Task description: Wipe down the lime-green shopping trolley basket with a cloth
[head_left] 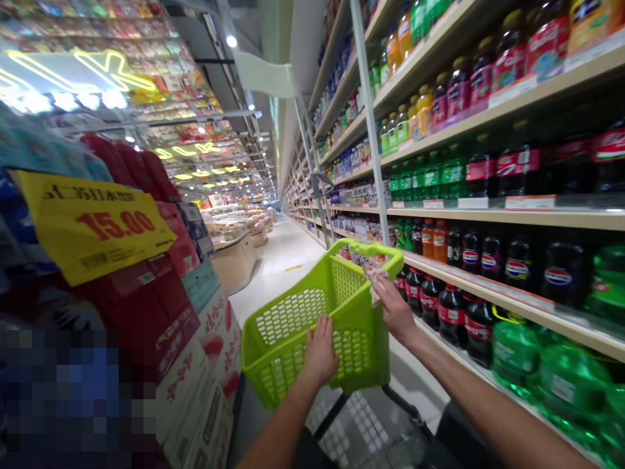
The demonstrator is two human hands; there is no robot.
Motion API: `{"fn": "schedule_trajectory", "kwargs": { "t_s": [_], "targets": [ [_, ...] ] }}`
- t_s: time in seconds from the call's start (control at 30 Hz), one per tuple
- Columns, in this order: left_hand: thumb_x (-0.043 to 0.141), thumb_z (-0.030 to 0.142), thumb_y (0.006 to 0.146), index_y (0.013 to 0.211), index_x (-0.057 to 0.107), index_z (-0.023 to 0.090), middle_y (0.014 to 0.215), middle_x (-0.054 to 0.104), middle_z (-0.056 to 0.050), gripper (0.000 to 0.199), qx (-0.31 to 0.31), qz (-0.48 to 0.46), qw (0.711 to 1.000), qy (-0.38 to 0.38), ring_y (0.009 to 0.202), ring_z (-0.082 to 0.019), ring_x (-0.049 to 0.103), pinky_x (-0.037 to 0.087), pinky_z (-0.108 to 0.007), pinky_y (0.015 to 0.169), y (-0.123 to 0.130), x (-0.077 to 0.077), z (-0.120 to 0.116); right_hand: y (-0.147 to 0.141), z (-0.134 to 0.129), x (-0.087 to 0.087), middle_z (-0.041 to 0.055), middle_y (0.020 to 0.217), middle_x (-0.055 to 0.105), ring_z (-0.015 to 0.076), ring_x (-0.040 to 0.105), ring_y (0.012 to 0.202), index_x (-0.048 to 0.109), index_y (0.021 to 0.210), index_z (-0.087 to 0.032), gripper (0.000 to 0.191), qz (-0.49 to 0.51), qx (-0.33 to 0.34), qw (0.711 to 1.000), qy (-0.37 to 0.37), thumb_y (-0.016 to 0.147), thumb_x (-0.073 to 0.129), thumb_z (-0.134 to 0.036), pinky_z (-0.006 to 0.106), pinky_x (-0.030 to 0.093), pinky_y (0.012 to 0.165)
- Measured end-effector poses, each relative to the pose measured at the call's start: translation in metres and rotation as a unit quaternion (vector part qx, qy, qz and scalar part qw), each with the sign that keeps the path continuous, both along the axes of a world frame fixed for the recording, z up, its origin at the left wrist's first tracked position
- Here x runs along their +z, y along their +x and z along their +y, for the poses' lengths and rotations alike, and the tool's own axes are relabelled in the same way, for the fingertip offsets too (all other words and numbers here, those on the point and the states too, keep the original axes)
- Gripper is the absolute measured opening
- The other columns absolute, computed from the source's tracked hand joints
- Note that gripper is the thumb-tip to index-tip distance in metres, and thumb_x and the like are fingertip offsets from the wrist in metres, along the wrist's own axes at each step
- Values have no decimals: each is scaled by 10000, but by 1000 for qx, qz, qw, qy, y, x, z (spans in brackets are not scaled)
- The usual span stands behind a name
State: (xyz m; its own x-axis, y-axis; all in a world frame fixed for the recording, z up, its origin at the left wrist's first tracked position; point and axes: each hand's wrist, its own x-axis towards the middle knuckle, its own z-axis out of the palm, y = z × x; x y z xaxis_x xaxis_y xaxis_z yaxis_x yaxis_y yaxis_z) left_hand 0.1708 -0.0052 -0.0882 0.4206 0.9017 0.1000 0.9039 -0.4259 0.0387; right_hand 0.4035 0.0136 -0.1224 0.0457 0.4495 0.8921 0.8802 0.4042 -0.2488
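A bright green plastic shopping cart [288, 352] on dark metal legs stands in the aisle before me, its basket walls full of small holes. My left hand [322, 352] grips the near side rim of its basket, fingers over the edge. At the handle end, my right hand [396, 309] is closed on a crumpled pale cloth [375, 279], which presses against the cart beside its green handle [393, 260]. Part of the cloth is hidden under the fingers.
Tall shelves [488, 218] of soda bottles line the right side close by. Stacked drink cartons [190, 397] with a yellow price sign [107, 225] crowd the left. The white-floored aisle [288, 241] runs ahead past display bins [232, 260]. A blurred-out patch covers the lower left.
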Motion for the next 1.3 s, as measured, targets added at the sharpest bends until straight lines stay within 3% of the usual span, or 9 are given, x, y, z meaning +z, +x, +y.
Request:
{"fn": "schedule_trajectory", "kwargs": {
  "t_s": [0.1,0.3,0.53,0.6,0.77,0.9,1.0,1.2,1.3],
  "targets": [
    [422,163,601,1374,144,67,1471,41,-72,828,31,-23,999,18,1349,-201,15,62,-435,1089,-16,-7,-3,-17,11,14,54,1381,356,198,236,1301,423,1286,-194,584,1,-7,1000,2,749,316,10,419,295,1051],
    [416,168,612,1373,160,78,1471,84,-68,808,32,-59,998,12,1349,-187,22,43,-412,1095,-57,-19,-12,-66,-3,-59,14,1276,498,151,385,1224,502,1217,-245,587,-204,156,965,-59,738,297,27,321,436,947],
    [422,192,626,1373,126,54,1471,56,-103,816,114,-92,989,14,1348,-222,7,23,-460,1086,-94,-23,-18,-124,12,21,1,1427,254,178,247,1295,291,1353,-252,669,-120,151,981,-16,746,288,28,383,277,1065],
    [416,187,636,1372,140,58,1471,67,-98,797,107,-95,990,18,1348,-214,10,21,-443,1091,-105,-27,-22,-138,12,5,4,1422,265,172,248,1292,298,1349,-253,692,-137,167,976,-24,729,276,51,379,306,1048],
    [424,187,642,1372,153,74,1472,69,-81,787,133,-120,984,22,1348,-211,5,14,-418,1097,-132,-35,-27,-164,-5,-69,62,1312,445,177,303,1266,453,1263,-226,635,-237,257,934,-73,716,306,63,372,395,977],
    [443,140,617,1361,174,60,1467,98,-106,794,236,-149,960,21,1347,-222,35,47,-427,1098,-161,-42,-28,-209,-11,-40,86,1338,408,188,267,1283,431,1279,-199,577,-212,303,928,-47,766,297,29,413,341,1012],
    [435,88,601,1351,196,45,1448,192,-116,789,238,-175,955,7,1335,-185,140,125,-333,1102,-181,-47,-30,-246,-9,-24,103,1344,398,206,234,1295,436,1275,-169,514,-177,293,939,-27,808,298,-6,440,326,1018],
    [405,27,568,1353,229,114,1429,266,-64,809,188,-209,960,-8,1315,-152,210,171,-299,1097,-198,-49,-32,-257,-27,-94,68,1254,511,184,438,1184,518,1198,-214,416,-300,315,889,-143,822,415,-69,325,456,916],
    [380,10,581,1351,236,121,1426,271,-65,791,190,-222,956,-20,1313,-155,218,182,-329,1095,-199,-49,-30,-256,-34,-79,71,1278,487,184,385,1224,485,1230,-202,449,-304,317,887,-140,813,420,-50,336,415,961]
  ]
}}
